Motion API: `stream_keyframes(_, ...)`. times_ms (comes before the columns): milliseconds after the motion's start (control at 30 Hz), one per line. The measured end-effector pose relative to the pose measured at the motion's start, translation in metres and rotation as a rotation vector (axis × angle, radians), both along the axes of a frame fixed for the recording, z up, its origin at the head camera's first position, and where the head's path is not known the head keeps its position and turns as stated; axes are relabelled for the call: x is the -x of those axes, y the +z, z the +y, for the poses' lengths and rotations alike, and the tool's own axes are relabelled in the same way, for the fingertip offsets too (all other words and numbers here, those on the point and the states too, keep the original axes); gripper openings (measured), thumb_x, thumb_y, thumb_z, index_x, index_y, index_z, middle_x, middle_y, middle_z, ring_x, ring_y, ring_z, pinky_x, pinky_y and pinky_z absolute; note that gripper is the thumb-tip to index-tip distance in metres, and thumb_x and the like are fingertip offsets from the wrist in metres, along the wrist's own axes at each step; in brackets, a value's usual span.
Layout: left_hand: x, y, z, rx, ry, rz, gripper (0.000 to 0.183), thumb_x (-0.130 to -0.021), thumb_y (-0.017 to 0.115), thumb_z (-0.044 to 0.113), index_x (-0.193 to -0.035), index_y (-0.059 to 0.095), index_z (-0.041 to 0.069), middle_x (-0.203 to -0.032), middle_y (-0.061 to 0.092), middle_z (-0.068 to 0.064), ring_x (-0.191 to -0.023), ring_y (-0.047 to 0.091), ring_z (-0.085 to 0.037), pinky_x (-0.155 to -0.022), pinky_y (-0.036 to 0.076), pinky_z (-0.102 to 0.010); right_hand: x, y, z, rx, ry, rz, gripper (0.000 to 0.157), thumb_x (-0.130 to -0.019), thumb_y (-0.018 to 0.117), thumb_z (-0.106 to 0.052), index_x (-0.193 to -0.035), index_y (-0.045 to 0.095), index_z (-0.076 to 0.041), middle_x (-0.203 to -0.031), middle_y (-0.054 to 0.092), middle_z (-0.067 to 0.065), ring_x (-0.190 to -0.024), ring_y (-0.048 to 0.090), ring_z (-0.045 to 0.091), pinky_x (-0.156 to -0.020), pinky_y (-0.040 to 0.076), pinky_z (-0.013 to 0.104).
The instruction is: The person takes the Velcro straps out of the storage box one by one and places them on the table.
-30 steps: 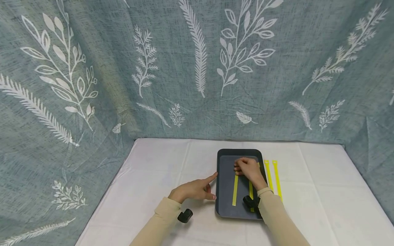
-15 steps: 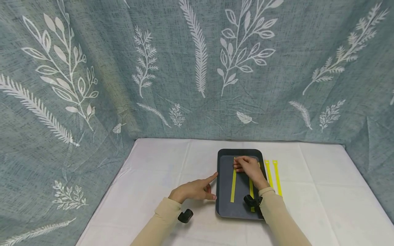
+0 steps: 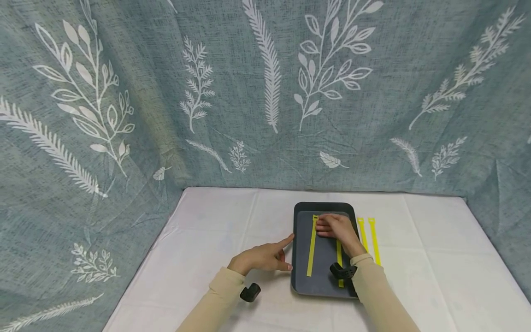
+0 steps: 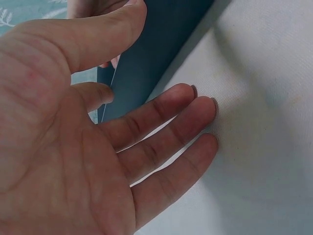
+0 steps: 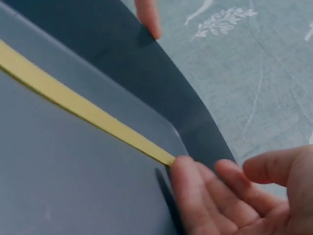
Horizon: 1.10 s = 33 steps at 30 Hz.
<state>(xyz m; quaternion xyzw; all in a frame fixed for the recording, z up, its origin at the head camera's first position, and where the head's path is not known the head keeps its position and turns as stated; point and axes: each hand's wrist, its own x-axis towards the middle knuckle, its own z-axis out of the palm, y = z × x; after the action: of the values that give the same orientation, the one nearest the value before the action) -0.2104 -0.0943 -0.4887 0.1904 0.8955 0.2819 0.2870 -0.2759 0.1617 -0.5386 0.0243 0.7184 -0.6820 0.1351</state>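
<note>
A dark grey rectangular tray lies on the table. Inside it, a yellow cable strap with a slotted head runs lengthwise near the left side. My right hand is just right of that head; in the right wrist view its fingertips touch the end of the yellow strap, and the thumb stands apart from it. Partly under the right forearm, a second yellow strap lies in the tray. With index finger and thumb, my left hand touches the tray's left outer wall, its other fingers loosely extended.
Two more yellow straps lie side by side on the white cloth, right of the tray. A blue-green curtain with white leaf prints hangs behind and at the sides. Black wrist cameras sit on both forearms.
The left strap has shifted slightly leftward, and its slotted head now shows as my right fingers have drawn a little to the right of it. My left hand stays at the tray's side.
</note>
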Motion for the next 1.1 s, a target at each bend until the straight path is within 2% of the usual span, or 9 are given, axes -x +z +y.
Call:
stream_keyframes(133,0.0002,0.0011,-0.0002,0.014,0.001,-0.005,0.09,-0.094,0.074,0.035,-0.164,0.018,0.029,-0.091,0.066,0.005,-0.078,0.058,-0.009,-0.078,0.045,-0.03,0.0007,-0.0009,0.0026,0.045,0.08,-0.034,0.045,-0.109,0.044,-0.024,-0.14,0.054,0.006,-0.134,0.064,0.026,-0.115,0.07,0.025,-0.092,0.058,0.034)
stream_keyframes(233,-0.0005,0.0022,-0.0004,0.021,0.008,-0.012,0.089,-0.093,0.074,0.036,-0.164,0.019,0.03,-0.089,0.069,0.006,-0.079,0.06,-0.008,-0.08,0.047,-0.031,0.0023,-0.004,0.0052,0.122,0.196,-0.057,0.048,-0.11,0.041,-0.024,-0.144,0.048,0.009,-0.139,0.059,0.03,-0.118,0.069,0.025,-0.096,0.056,0.035)
stream_keyframes(333,-0.0014,0.0026,-0.0006,0.021,0.014,-0.021,0.089,-0.094,0.073,0.036,-0.164,0.019,0.031,-0.09,0.069,0.006,-0.08,0.06,-0.008,-0.082,0.047,-0.032,0.0024,-0.0057,0.0052,0.183,0.305,-0.082,0.052,-0.111,0.041,-0.025,-0.147,0.042,0.011,-0.144,0.053,0.032,-0.119,0.068,0.024,-0.098,0.054,0.036)
stream_keyframes(533,-0.001,0.002,-0.0018,0.018,0.007,-0.028,0.088,-0.095,0.072,0.035,-0.164,0.018,0.03,-0.09,0.07,0.006,-0.08,0.06,-0.009,-0.081,0.047,-0.033,-0.0008,-0.0032,-0.0003,0.222,0.469,-0.086,0.06,-0.11,0.045,-0.029,-0.152,0.033,0.012,-0.152,0.042,0.034,-0.129,0.061,0.028,-0.104,0.051,0.038)
stream_keyframes(667,-0.0016,0.0017,-0.002,0.02,0.004,-0.022,0.088,-0.094,0.073,0.036,-0.164,0.018,0.03,-0.09,0.07,0.007,-0.081,0.061,-0.008,-0.081,0.047,-0.032,-0.0023,-0.0018,0.0015,0.231,0.458,-0.086,0.061,-0.11,0.044,-0.032,-0.152,0.034,0.012,-0.152,0.043,0.034,-0.127,0.063,0.027,-0.104,0.051,0.038)
stream_keyframes(800,-0.0025,0.0007,-0.0021,0.018,0.009,-0.021,0.088,-0.094,0.073,0.036,-0.164,0.019,0.031,-0.09,0.07,0.007,-0.081,0.061,-0.008,-0.082,0.047,-0.033,-0.0027,-0.0035,0.0041,0.23,0.403,-0.133,0.059,-0.11,0.044,-0.032,-0.148,0.04,0.013,-0.143,0.054,0.032,-0.117,0.069,0.024,-0.099,0.054,0.038)
stream_keyframes(933,-0.0031,-0.0003,-0.0029,0.029,0.013,-0.019,0.088,-0.094,0.073,0.037,-0.163,0.019,0.032,-0.09,0.069,0.007,-0.08,0.06,-0.008,-0.082,0.047,-0.033,-0.0029,-0.0045,0.0018,0.238,0.451,-0.174,0.06,-0.109,0.046,-0.034,-0.147,0.04,0.013,-0.141,0.056,0.03,-0.117,0.069,0.025,-0.1,0.054,0.039)
stream_keyframes(1100,-0.0015,-0.0012,-0.0024,0.049,0.013,-0.013,0.087,-0.094,0.072,0.04,-0.163,0.019,0.035,-0.091,0.068,0.01,-0.081,0.061,-0.007,-0.082,0.047,-0.034,-0.0038,-0.0032,-0.0028,0.245,0.491,-0.176,0.063,-0.108,0.048,-0.035,-0.148,0.038,0.012,-0.145,0.053,0.03,-0.122,0.066,0.026,-0.103,0.052,0.039)
